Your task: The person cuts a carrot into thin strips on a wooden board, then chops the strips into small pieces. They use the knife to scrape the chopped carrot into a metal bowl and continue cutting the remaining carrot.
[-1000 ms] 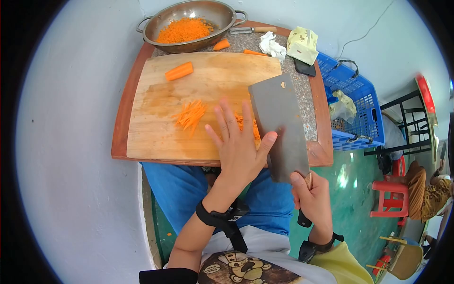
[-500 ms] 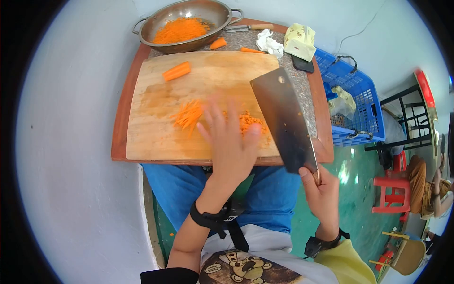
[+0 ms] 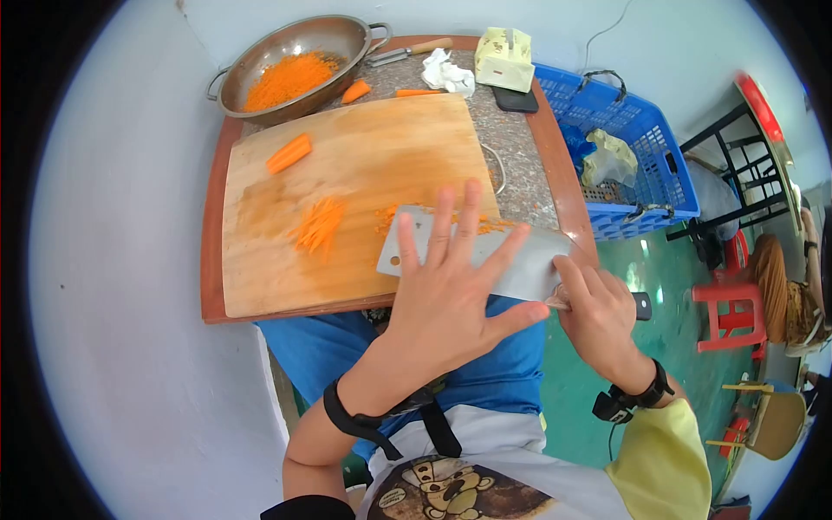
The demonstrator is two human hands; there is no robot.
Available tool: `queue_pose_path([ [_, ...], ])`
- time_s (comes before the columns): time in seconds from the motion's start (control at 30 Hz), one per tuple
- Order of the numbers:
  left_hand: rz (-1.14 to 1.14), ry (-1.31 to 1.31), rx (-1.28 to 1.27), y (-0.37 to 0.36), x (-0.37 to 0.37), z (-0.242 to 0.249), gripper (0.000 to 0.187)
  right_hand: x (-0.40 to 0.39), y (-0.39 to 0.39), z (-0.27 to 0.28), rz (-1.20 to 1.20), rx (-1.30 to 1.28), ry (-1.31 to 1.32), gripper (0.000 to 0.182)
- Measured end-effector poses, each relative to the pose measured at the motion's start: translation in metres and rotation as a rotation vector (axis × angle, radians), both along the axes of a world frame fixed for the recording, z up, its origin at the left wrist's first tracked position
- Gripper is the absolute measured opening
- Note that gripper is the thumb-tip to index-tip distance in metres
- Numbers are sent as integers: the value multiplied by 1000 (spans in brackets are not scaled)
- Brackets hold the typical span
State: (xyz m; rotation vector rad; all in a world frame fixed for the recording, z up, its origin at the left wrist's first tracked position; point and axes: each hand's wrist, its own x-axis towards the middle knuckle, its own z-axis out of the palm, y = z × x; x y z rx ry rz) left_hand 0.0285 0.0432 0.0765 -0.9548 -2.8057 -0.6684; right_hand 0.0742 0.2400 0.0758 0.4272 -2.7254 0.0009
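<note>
My right hand grips the handle of a cleaver, whose broad blade lies nearly flat over the front right of the wooden cutting board. My left hand is spread wide above the blade, fingers apart, and holds nothing. Finely chopped carrot shows along the blade's far edge, part of it hidden by the blade and my fingers. Left of the blade lies a small heap of carrot strips. A cut carrot piece rests at the board's back left.
Behind the board stands a metal wok holding chopped carrot. Near it are a carrot end, a wooden-handled peeler, crumpled tissue, a tissue pack and a phone. A blue basket stands right of the table.
The cleaver has swung from upright to nearly flat, its tip now pointing left. My left hand has moved right, over the blade, with fingers spread. The view has shifted slightly.
</note>
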Motion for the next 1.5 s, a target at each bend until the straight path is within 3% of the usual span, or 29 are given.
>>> queue_pose_path([
  [0.27,-26,-1,10,19,-14,-13,68,-9,5,3,160,169,132,26],
  [0.93,209,-29,-62,-35,-30,-28,71,-15,3,7,181,175,129,33],
  [1.23,274,-200,-50,-60,-46,-35,73,-11,17,12,92,195,117,34],
  [1.3,331,-188,-91,-62,-47,-32,64,-10,19,14,70,185,111,37],
  [1.5,91,-68,-57,-34,-18,-24,72,-12,17,14,72,165,77,40],
])
